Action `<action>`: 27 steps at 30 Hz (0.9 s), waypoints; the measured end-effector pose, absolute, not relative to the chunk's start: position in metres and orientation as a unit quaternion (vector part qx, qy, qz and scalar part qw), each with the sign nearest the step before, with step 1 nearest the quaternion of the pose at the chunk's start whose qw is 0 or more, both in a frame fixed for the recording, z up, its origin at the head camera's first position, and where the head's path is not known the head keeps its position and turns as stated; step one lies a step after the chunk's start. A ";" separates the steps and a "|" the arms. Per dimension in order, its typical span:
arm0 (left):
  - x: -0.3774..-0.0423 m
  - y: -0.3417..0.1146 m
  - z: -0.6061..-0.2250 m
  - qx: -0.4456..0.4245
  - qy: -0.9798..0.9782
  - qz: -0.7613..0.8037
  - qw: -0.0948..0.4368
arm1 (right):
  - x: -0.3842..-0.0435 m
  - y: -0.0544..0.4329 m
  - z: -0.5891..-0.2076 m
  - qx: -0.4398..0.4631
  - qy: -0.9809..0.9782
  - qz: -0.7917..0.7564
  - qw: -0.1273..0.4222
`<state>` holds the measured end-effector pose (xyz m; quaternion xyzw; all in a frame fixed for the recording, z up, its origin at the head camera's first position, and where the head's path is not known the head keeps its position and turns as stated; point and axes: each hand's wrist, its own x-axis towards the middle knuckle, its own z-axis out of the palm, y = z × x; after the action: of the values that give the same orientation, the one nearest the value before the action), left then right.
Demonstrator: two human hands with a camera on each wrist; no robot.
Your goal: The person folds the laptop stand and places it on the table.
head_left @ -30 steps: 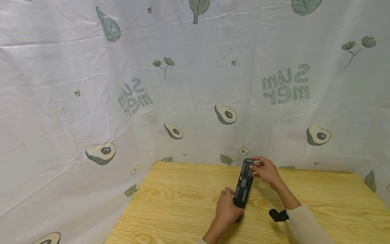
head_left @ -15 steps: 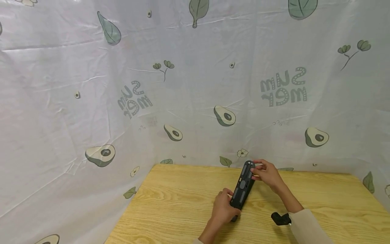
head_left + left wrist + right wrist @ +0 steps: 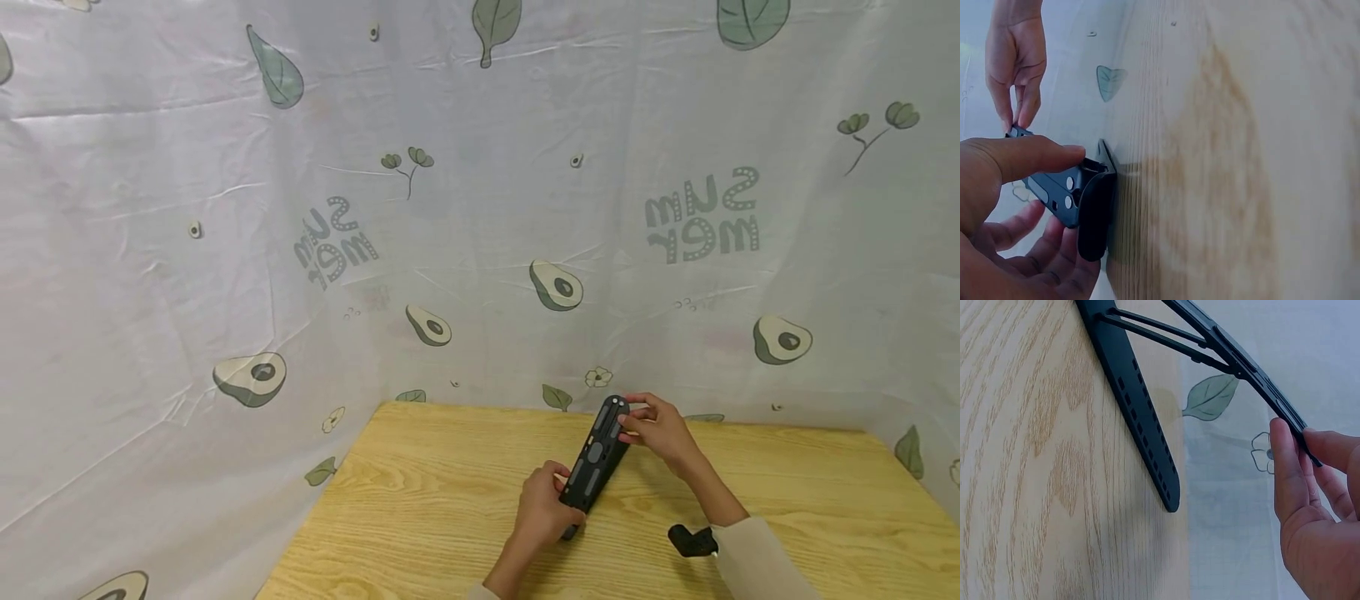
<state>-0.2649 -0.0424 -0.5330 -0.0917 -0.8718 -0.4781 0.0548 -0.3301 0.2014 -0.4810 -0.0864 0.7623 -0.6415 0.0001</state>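
Observation:
A black folding laptop stand (image 3: 595, 452) with grey pads slants between both hands. My left hand (image 3: 542, 504) grips its near end, thumb on top and fingers beneath, beside the black end lip (image 3: 1095, 215). At the far end, my right hand (image 3: 658, 432) pinches the raised top plate (image 3: 1260, 381) between thumb and fingers. The right wrist view shows the slotted base bar (image 3: 1141, 419) low along the wooden table, with thin struts (image 3: 1160, 337) joining it to the plate. The plate stands at an angle above the base.
A small black bent object (image 3: 690, 541) lies on the wooden table (image 3: 450, 492) by the right sleeve, which partly covers it. Behind the table hangs a pale curtain (image 3: 480, 217) printed with avocados and leaves.
The stand's near end has swung left with my left hand, so it lies more aslant. My right hand keeps its pinch on the far end, shifted very slightly right.

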 end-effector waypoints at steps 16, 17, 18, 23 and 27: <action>-0.273 -0.054 -0.530 -0.105 -0.871 -0.478 0.029 | -0.325 0.201 -0.481 -0.076 0.750 -0.657 0.004; -0.274 -0.055 -0.531 -0.107 -0.870 -0.481 0.026 | -0.324 0.201 -0.481 -0.074 0.749 -0.658 0.004; -0.275 -0.056 -0.531 -0.109 -0.868 -0.484 0.023 | -0.324 0.201 -0.481 -0.073 0.750 -0.658 0.004; -0.279 -0.061 -0.534 -0.118 -0.861 -0.495 0.015 | -0.322 0.200 -0.481 -0.067 0.750 -0.658 0.006; -0.281 -0.065 -0.532 -0.127 -0.857 -0.500 0.006 | -0.321 0.201 -0.480 -0.062 0.751 -0.658 0.009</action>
<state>-0.2814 -0.0655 -0.5321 -0.1269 -0.8567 -0.4999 0.0061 -0.3210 0.2007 -0.4799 -0.0622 0.7506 -0.6578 0.0089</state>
